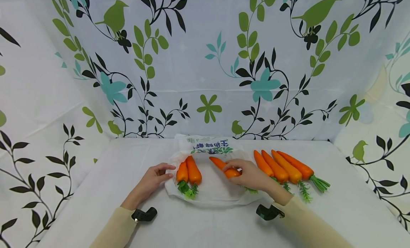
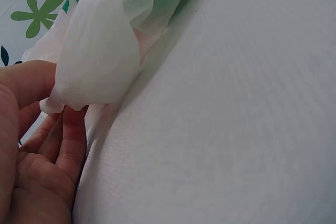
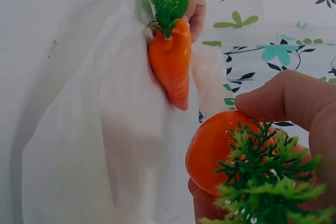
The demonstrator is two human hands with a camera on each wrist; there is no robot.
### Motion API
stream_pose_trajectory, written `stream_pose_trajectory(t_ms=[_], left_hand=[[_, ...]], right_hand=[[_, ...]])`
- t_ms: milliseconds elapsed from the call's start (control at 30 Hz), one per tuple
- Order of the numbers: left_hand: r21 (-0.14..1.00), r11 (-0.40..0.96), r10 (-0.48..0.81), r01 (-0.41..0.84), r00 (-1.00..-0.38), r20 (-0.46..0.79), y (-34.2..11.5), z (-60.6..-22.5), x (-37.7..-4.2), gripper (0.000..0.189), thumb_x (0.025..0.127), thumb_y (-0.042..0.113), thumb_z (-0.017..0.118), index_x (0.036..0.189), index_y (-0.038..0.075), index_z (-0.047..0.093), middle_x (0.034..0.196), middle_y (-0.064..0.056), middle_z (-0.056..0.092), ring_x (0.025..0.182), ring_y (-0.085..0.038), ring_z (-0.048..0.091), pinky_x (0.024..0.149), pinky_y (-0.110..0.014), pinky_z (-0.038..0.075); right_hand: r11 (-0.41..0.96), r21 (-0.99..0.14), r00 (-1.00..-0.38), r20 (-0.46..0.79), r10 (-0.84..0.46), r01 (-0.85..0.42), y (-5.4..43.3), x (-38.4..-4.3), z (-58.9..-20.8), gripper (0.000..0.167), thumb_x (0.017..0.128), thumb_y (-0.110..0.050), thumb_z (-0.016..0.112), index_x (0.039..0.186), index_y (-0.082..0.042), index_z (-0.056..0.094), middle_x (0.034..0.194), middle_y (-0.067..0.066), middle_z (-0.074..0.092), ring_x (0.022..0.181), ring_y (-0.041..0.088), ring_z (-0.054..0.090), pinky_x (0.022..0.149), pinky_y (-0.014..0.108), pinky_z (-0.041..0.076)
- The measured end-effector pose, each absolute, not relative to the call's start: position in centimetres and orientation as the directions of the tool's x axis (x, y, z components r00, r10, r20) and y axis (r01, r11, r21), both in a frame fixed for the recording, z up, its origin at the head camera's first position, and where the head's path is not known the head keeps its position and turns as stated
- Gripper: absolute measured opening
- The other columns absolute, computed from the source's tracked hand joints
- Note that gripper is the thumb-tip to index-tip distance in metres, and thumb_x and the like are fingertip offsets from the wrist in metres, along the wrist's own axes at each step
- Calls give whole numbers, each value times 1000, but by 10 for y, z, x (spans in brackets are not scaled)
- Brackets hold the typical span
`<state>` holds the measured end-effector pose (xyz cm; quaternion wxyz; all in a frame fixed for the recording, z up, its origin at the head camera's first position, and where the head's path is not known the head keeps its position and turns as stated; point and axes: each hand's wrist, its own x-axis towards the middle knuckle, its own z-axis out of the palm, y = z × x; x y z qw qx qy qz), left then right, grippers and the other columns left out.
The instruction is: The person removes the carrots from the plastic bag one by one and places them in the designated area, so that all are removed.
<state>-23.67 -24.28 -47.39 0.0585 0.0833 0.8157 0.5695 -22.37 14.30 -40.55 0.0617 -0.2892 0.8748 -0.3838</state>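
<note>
A white plastic bag (image 1: 211, 200) with printed lettering lies spread on the table. My left hand (image 1: 156, 178) pinches its left edge between thumb and fingers; the left wrist view shows the thin film (image 2: 97, 51) gathered there. On the bag's left side, just beside that hand, two orange carrots (image 1: 193, 171) with green tops lie together. My right hand (image 1: 248, 173) grips another carrot (image 1: 218, 163) over the bag's right part, its tip pointing up and left. In the right wrist view this held carrot (image 3: 210, 153) shows its thick end and leafy green top toward the camera.
Several more carrots (image 1: 289, 171) lie side by side to the right of the bag, green tops toward the near right. Behind the white table (image 1: 205, 226) hangs a cloth (image 1: 192, 63) printed with leaves and birds. Each wrist wears a small black camera (image 1: 145, 215).
</note>
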Motion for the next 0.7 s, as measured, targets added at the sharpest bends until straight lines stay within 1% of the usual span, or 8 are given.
stream_pose_trajectory(t_ms=[200,233,300,433,567,700], left_hand=[[942,330,205,61,-979,-8,-245,-474,-236,28,93,12,70,121,7,69,137,-14,54,133,-32,39,114,-52,25],[943,329,204,58,-979,-11,-245,-474,-236,28,93,12,70,121,7,69,138,-14,54,134,-33,38,115,-52,25],[943,328,205,54,-979,-15,-245,-473,-235,28,93,12,70,121,7,69,140,-14,53,137,-33,37,115,-53,23],[945,322,203,51,-979,-16,-244,-473,-234,28,93,12,70,121,7,69,141,-13,52,139,-33,36,115,-52,23],[944,324,201,57,-980,-10,-243,-472,-234,29,93,12,70,121,7,69,139,-13,53,133,-32,39,114,-52,26],[942,331,199,55,-980,-13,-243,-471,-234,29,93,13,70,121,7,68,141,-13,52,134,-33,39,114,-53,26]], right_hand=[[524,-716,-822,124,-555,-461,153,-221,-407,29,86,-7,70,113,-17,72,137,9,58,122,32,51,96,48,48],[524,-716,-823,125,-554,-461,155,-220,-408,29,87,-7,71,113,-17,72,138,9,58,123,32,51,96,47,48],[527,-710,-823,131,-552,-467,159,-218,-408,29,87,-7,71,113,-19,72,137,8,58,121,30,53,94,43,48],[529,-700,-817,135,-561,-479,165,-213,-406,29,87,-10,70,115,-19,71,136,7,58,116,26,53,89,35,48],[527,-693,-812,149,-564,-492,173,-211,-404,29,87,-11,69,116,-17,70,138,8,57,120,29,53,88,34,49],[546,-683,-824,148,-546,-485,181,-209,-403,28,87,-12,70,115,-18,71,139,8,57,121,29,54,88,33,50]])
